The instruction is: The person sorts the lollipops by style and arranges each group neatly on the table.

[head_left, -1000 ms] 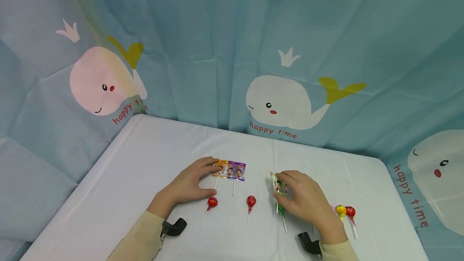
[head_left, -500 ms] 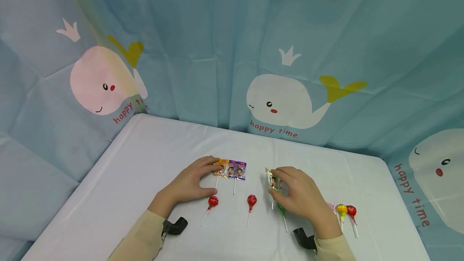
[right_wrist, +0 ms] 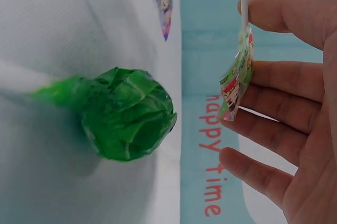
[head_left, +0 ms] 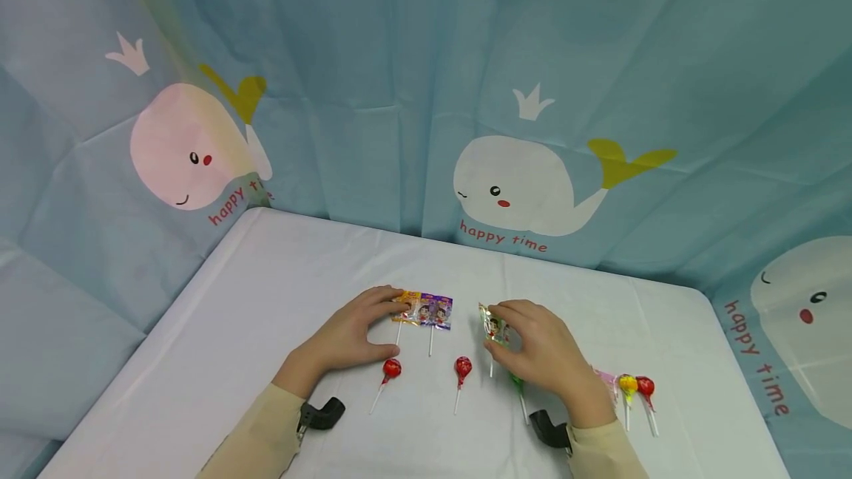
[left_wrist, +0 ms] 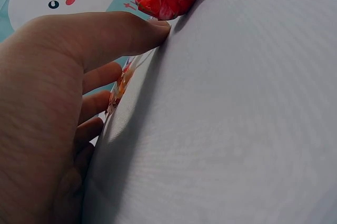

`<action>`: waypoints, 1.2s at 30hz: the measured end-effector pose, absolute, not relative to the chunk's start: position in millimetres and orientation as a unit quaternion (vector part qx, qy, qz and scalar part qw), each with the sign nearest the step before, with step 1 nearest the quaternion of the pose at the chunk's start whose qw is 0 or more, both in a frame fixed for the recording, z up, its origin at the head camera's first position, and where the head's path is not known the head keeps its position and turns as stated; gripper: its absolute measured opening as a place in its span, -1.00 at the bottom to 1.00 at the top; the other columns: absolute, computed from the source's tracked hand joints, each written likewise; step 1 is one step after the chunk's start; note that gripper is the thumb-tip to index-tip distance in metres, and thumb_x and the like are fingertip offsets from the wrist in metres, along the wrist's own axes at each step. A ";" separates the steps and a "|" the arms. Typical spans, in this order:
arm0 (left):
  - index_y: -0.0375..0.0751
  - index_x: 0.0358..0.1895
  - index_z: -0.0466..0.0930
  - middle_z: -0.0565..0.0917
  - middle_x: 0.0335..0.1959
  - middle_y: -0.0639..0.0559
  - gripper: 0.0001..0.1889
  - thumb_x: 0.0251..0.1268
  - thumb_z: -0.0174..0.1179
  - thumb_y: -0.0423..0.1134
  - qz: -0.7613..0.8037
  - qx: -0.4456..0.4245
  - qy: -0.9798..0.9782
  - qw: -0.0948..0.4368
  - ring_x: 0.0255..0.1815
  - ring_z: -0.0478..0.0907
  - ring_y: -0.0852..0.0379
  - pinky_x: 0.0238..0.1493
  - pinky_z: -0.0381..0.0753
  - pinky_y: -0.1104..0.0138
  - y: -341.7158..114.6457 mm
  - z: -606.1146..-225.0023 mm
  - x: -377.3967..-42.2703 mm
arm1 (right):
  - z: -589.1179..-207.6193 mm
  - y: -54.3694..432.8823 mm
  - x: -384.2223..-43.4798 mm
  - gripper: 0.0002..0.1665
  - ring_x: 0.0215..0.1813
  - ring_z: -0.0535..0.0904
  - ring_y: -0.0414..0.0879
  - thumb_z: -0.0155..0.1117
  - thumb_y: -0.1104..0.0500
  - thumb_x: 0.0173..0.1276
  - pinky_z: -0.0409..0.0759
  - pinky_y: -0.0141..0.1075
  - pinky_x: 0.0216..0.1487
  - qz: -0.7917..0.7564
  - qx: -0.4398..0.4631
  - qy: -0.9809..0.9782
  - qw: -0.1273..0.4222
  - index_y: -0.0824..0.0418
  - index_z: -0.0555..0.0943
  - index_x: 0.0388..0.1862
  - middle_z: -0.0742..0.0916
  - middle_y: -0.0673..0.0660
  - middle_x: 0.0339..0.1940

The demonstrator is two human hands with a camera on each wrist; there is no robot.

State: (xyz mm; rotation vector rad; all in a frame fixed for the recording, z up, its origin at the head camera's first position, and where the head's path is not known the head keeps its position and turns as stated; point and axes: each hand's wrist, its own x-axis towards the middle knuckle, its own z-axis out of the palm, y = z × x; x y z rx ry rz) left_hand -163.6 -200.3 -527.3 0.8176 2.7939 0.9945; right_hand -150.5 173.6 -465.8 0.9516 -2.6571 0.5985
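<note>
In the head view my left hand (head_left: 353,330) lies on the left of the table, its fingertips touching an orange flat-wrapped lollipop (head_left: 410,309). Two purple flat-wrapped lollipops (head_left: 435,312) lie right beside that one. Below my left thumb is a red ball lollipop (head_left: 392,369). My right hand (head_left: 542,346) holds a green flat-wrapped lollipop (head_left: 492,327) between thumb and fingers. The right wrist view shows its white stick (right_wrist: 244,0) at the thumb and its wrapper against the fingers. Under this hand lies a green ball lollipop (right_wrist: 129,113), partly hidden in the head view.
Another red ball lollipop (head_left: 463,367) lies between the hands. To the right of my right wrist are a pink wrapper (head_left: 609,383), a yellow ball lollipop (head_left: 628,384) and a red one (head_left: 646,386). A whale-printed curtain (head_left: 373,161) stands behind the white table (head_left: 299,257).
My right hand has moved left and slightly away from me, carrying the green flat-wrapped lollipop toward the purple ones. More of the pink wrapper shows now. My left hand has stayed in place.
</note>
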 end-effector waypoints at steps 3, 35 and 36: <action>0.14 0.50 0.62 0.40 0.66 0.10 -0.27 0.23 0.59 0.05 0.326 0.267 0.906 0.034 0.72 0.22 -0.08 0.58 0.38 -0.19 -200.6 -526.4 -163.4 | -465.5 171.0 -152.8 -0.43 0.19 0.75 -0.07 0.63 -0.05 0.30 0.78 0.00 0.16 0.205 0.325 -0.914 0.127 0.11 0.80 0.24 0.82 -0.05 0.13; 0.15 0.49 0.63 0.39 0.66 0.12 -0.29 0.24 0.58 0.05 0.326 0.265 0.907 0.039 0.73 0.20 -0.07 0.60 0.37 -0.16 -200.3 -524.1 -163.4 | -471.8 150.3 -172.9 -0.43 0.23 0.73 -0.03 0.61 -0.08 0.35 0.74 -0.01 0.22 0.210 0.315 -0.920 0.098 0.12 0.78 0.27 0.81 -0.01 0.15; 0.15 0.49 0.63 0.39 0.66 0.13 -0.29 0.24 0.58 0.04 0.326 0.266 0.906 0.039 0.73 0.20 -0.07 0.60 0.37 -0.16 -200.3 -524.1 -163.5 | -472.2 149.6 -173.4 -0.43 0.23 0.73 -0.03 0.61 -0.07 0.35 0.74 -0.01 0.22 0.210 0.314 -0.921 0.096 0.12 0.78 0.27 0.81 0.00 0.15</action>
